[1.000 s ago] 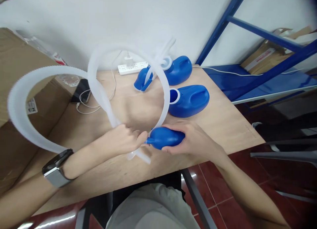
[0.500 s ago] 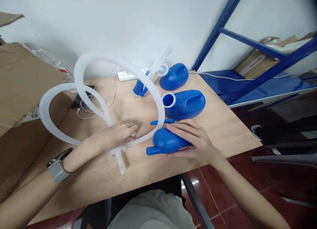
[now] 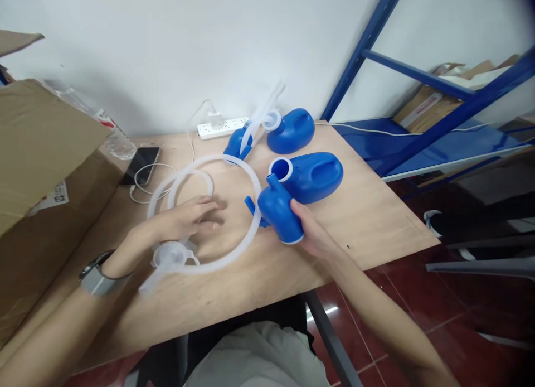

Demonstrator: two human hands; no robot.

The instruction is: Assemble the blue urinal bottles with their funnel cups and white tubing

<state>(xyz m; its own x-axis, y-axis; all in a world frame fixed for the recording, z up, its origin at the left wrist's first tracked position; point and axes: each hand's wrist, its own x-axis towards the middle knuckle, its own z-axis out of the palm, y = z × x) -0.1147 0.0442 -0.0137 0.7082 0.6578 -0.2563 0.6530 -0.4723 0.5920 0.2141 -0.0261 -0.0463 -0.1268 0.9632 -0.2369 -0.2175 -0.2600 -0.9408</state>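
My right hand (image 3: 311, 228) grips a small blue spouted container (image 3: 281, 211), its spout pointing up and back and its white-rimmed base toward me. Fingers spread and holding nothing, my left hand (image 3: 195, 215) hovers within the loops of a translucent hose (image 3: 234, 257). Near my left wrist is the hose's clear round cap (image 3: 170, 255) with a short tube. Just behind the held container lies a large blue bottle (image 3: 318, 176) with an open white-rimmed mouth. A second blue bottle (image 3: 292, 131) stands farther back, beside another small blue piece (image 3: 237, 144) with tubing.
A cardboard box (image 3: 45, 153) takes up the left side. Beyond it are a plastic bottle (image 3: 119, 141), a phone (image 3: 142, 165) with a white cable and a power strip (image 3: 221, 128) by the wall. A blue shelf frame (image 3: 363, 52) rises at the right.
The small blue container has turned in my right hand, from spout left to spout up. My left hand has opened, and the hose has dropped into lower loops with its cap farther left.
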